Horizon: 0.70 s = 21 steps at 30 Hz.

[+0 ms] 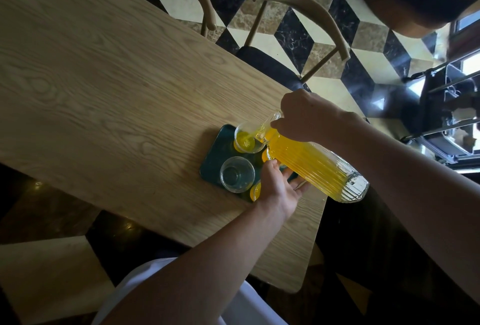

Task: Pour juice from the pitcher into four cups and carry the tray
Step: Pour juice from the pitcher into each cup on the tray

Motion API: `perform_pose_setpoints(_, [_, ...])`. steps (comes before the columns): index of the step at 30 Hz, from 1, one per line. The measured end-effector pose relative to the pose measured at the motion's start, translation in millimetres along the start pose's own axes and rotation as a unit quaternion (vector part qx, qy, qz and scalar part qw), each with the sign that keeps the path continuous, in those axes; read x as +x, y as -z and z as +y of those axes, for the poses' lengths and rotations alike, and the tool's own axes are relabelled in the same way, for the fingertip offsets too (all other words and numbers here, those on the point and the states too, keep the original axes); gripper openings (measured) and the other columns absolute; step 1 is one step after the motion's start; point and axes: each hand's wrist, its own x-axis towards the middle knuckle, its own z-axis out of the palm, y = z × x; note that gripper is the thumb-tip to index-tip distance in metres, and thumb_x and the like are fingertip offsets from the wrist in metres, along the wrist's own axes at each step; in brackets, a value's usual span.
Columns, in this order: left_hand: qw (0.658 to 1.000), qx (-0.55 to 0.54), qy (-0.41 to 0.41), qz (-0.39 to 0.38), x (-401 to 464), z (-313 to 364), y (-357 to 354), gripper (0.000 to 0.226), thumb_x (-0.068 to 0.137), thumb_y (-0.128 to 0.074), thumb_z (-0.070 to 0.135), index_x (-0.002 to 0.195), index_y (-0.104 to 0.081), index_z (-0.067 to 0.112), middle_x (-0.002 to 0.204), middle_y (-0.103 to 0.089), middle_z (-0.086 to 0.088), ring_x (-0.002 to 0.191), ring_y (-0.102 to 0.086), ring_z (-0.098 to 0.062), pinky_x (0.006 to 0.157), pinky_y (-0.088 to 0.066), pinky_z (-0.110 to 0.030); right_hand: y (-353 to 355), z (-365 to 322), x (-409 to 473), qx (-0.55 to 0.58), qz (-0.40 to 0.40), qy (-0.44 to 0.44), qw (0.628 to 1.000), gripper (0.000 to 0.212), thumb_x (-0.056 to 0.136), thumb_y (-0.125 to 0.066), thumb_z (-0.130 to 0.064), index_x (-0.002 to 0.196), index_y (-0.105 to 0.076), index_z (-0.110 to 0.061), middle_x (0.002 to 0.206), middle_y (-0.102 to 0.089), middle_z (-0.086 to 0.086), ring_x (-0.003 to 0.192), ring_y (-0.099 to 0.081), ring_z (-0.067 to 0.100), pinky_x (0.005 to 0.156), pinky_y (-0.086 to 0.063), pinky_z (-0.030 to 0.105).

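A ribbed glass pitcher point(314, 166) of orange juice is tipped with its spout over the far cup point(248, 137), and juice runs into that cup. My right hand point(304, 116) grips the pitcher at its neck. My left hand point(279, 187) supports the pitcher's body from below, fingers spread against the glass. The cups stand on a dark green tray point(214, 163) on the wooden table. The near cup point(237, 174) is clear and holds no juice. Two more cups with juice point(255, 190) are mostly hidden behind my left hand and the pitcher.
The tray sits near the right end of the long wooden table point(104, 85). Two wooden chairs point(298, 25) stand along its far side on a checkered floor. A dark metal rack point(446, 111) stands at the right by a bright window.
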Motion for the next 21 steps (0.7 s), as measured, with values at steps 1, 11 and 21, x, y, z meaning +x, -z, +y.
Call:
perform_pose_setpoints(1, [1.0, -0.001, 0.0, -0.004, -0.8, 0.0, -0.6, 0.03, 0.105, -0.024, 0.037, 0.126, -0.041, 0.025, 0.11, -0.056, -0.008, 0.116, -0.051, -0.039, 0.094, -0.045, -0.051, 0.2, 0.7, 1.5, 0.001, -0.001, -0.006, 1.0, 0.03, 0.095, -0.06, -0.025, 0.085, -0.068, 0.002, 0.073, -0.063, 0.009, 0.068, -0.063, 0.027, 0.059, -0.049, 0.032])
perform_pose_setpoints(11, [1.0, 0.005, -0.001, -0.014, -6.7, -2.6, -4.6, 0.035, 0.103, -0.025, 0.038, 0.131, -0.039, 0.024, 0.118, -0.057, -0.009, 0.119, -0.051, -0.038, 0.102, -0.044, -0.052, 10.4, 0.8, -1.8, -0.017, 0.013, 0.02, 1.0, 0.025, 0.093, -0.062, -0.028, 0.076, -0.058, -0.01, 0.065, -0.052, -0.001, 0.071, -0.067, 0.027, 0.071, -0.061, 0.04])
perform_pose_setpoints(21, [1.0, 0.02, 0.003, -0.013, -22.6, -2.4, -12.9, 0.056, 0.105, -0.024, 0.038, 0.158, -0.015, 0.022, 0.157, -0.031, -0.013, 0.139, -0.037, -0.042, 0.107, -0.041, -0.052, 14.9, 5.7, -10.3, -0.028, 0.027, 0.026, 0.999, 0.04, 0.094, -0.06, -0.027, 0.06, -0.042, -0.016, 0.062, -0.047, 0.0, 0.06, -0.055, 0.023, 0.06, -0.051, 0.034])
